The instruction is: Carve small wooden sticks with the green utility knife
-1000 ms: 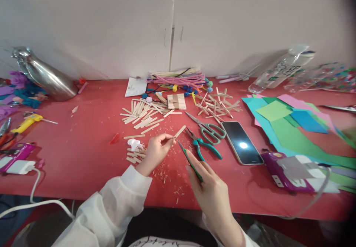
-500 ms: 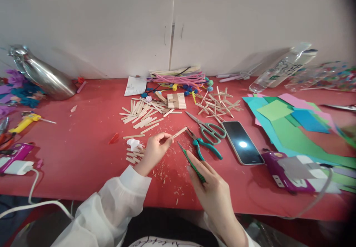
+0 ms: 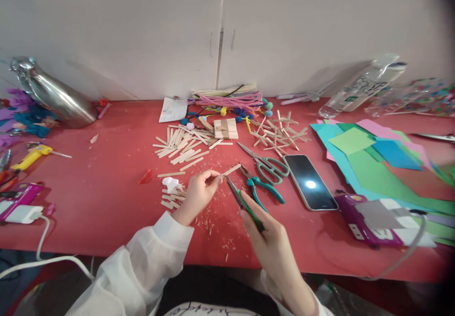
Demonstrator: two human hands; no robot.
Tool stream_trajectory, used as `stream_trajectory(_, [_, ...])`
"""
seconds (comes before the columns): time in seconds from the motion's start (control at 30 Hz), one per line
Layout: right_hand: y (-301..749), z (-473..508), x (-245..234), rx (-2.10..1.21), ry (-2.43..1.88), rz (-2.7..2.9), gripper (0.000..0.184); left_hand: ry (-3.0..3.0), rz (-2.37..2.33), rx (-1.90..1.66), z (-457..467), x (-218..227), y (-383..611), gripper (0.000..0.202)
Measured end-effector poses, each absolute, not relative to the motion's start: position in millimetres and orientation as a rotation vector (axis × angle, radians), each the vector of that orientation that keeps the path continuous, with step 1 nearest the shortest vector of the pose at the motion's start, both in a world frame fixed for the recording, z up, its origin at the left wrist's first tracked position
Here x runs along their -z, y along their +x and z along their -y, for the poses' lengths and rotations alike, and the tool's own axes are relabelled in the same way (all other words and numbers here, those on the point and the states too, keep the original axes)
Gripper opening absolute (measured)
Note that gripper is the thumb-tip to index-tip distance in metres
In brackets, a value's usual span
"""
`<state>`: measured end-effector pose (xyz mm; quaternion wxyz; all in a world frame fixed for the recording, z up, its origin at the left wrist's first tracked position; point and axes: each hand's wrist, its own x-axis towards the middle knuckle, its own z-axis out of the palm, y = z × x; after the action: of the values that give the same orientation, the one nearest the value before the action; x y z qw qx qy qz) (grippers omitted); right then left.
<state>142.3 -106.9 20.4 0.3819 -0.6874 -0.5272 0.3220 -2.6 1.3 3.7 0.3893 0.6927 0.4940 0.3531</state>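
Observation:
Pinched in my left hand (image 3: 201, 190) is a wooden craft stick (image 3: 232, 169), its free end pointing up and to the right. My right hand (image 3: 268, 240) is closed around a green utility knife (image 3: 251, 211). The blade's tip lies at or very near the stick, close to my left fingertips; I cannot tell whether it is cutting in. Wood shavings (image 3: 227, 245) are scattered over the red table (image 3: 124, 202) below my hands. Just right of the stick lie teal-handled pliers (image 3: 265, 190) and grey-green scissors (image 3: 272, 169).
Loose craft sticks (image 3: 181, 140) and a bundled stack (image 3: 225, 129) lie ahead, with joined sticks (image 3: 279, 133) beside them. A phone (image 3: 311, 183) and coloured paper (image 3: 377, 174) are right. A steel jug (image 3: 60, 98) and yellow glue gun (image 3: 33, 157) are left.
The knife has shifted up and left, bringing its blade to the stick, and its angle has turned. The stick has tilted slightly in my left hand, which otherwise stays put.

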Motion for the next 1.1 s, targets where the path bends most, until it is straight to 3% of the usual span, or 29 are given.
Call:
stream_trajectory(0.3, [141.1,99.3,-18.5,-1.287,-1.538,0.884,0.062,2.231,-1.288,-0.949,0.3,-0.9,-4.4,0.019])
stream_trajectory(0.57, [129.2,101.1,-14.1,-0.944,-1.726,1.128,0.054,2.129,-1.357,-0.938,1.7,-1.4,-0.9,0.016])
stream_trajectory(0.77, [139.7,98.6,-15.8,-1.151,-1.615,0.918,0.062,1.92,-1.387,-1.002,-4.1,-3.4,-5.4,0.015])
stream_trajectory(0.87, [147.9,96.9,-19.1,-1.035,-1.591,0.833,0.063,1.813,-1.356,-0.995,-8.0,-1.2,-6.3,0.016])
stream_trajectory(1.1, [167.4,65.2,-29.0,-0.967,-1.604,0.995,0.027,1.217,-1.091,-0.954,-8.2,-0.2,1.4,0.019])
